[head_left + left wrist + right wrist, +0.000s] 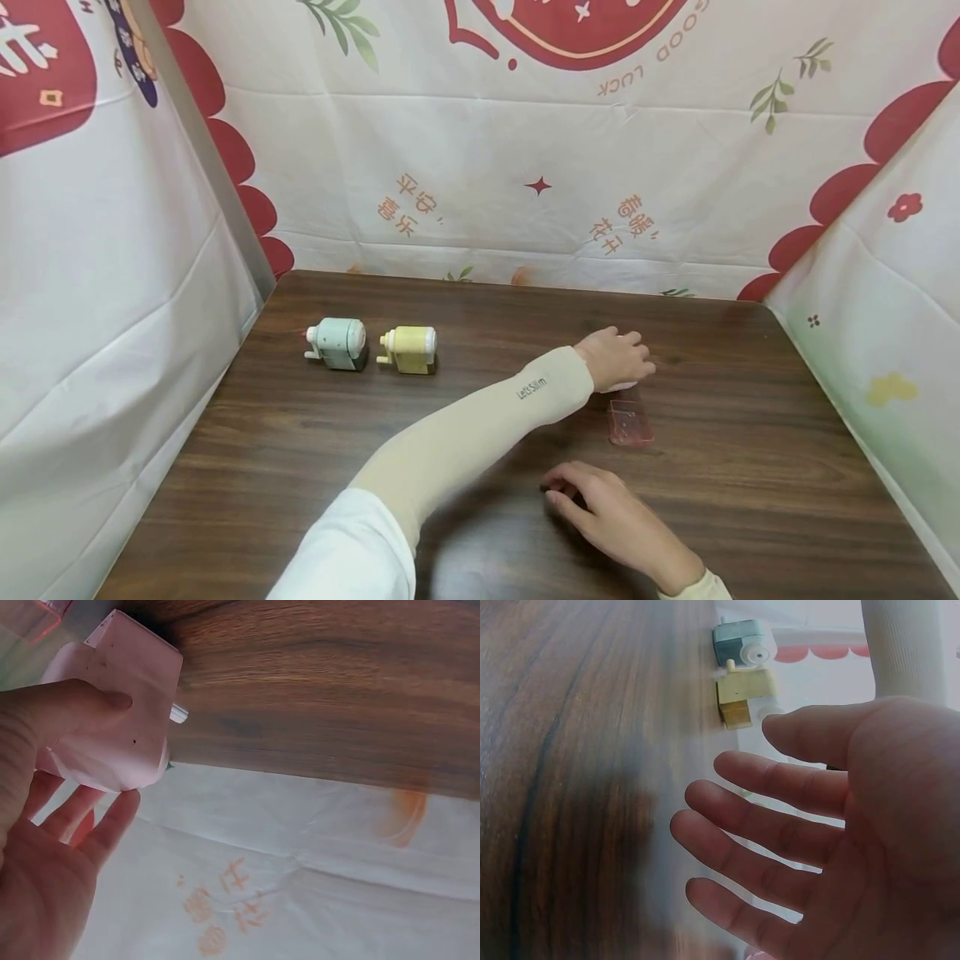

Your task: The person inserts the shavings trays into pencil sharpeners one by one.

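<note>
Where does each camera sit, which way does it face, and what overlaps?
Head: worn on the head, facing forward and down over the table toward the printed cloth; left arm, left hand and right hand show.
Left wrist: on that wrist, facing the left hand's grip on a pink sharpener; its thumb and fingers show.
Right wrist: on that wrist, looking past the right hand's palm across the table; a pale sleeve also shows.
Shared: head and right wrist both show the green sharpener and yellow sharpener.
</note>
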Available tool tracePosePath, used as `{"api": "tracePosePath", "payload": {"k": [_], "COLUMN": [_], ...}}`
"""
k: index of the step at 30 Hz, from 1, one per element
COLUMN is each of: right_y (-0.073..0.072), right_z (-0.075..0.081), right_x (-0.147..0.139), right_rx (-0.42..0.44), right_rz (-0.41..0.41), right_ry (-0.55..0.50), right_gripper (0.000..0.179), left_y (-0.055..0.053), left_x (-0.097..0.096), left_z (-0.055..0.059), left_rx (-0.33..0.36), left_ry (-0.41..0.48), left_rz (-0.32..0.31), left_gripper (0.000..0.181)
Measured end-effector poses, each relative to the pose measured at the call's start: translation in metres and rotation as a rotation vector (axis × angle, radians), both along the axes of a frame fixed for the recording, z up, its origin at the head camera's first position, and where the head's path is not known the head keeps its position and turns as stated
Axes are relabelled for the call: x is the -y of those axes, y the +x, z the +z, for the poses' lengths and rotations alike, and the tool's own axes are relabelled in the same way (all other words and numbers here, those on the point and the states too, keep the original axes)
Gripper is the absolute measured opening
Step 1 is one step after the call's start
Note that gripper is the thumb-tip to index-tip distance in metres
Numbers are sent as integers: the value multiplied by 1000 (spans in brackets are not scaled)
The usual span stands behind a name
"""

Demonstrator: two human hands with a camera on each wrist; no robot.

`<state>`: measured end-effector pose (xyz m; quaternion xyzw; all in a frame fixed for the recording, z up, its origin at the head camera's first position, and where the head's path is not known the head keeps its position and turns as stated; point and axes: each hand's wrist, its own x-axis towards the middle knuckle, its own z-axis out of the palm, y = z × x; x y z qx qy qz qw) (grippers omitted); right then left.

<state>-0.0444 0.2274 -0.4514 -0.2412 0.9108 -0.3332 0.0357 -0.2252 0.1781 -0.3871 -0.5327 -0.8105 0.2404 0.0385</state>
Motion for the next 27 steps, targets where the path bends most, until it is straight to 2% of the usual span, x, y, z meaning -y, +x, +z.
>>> {"api": "tracePosePath", "payload": {"k": [6, 10, 13, 21, 27], "right_y": [-2, -4, -4, -6, -7], "right_z": [1, 0, 0, 0, -2], "right_x": [0, -1, -1, -1, -3], "right_rx": [10, 42, 45, 36, 22], "right_rz": [14, 13, 8, 11, -3], "right_ry": [-5, 4, 13, 10, 16], "right_gripper": [8, 11, 12, 14, 13], "left_y": [-8, -7, -3, 16, 36], "left_x": [31, 55, 73, 124, 154], "left_z": [8, 9, 10, 23, 29], "left_rx": [20, 49, 102, 258, 293], "left_ry": [45, 48, 66, 119, 194], "left_rz": [59, 135, 197, 355, 399], "left_gripper": [45, 57, 60, 73, 64]}}
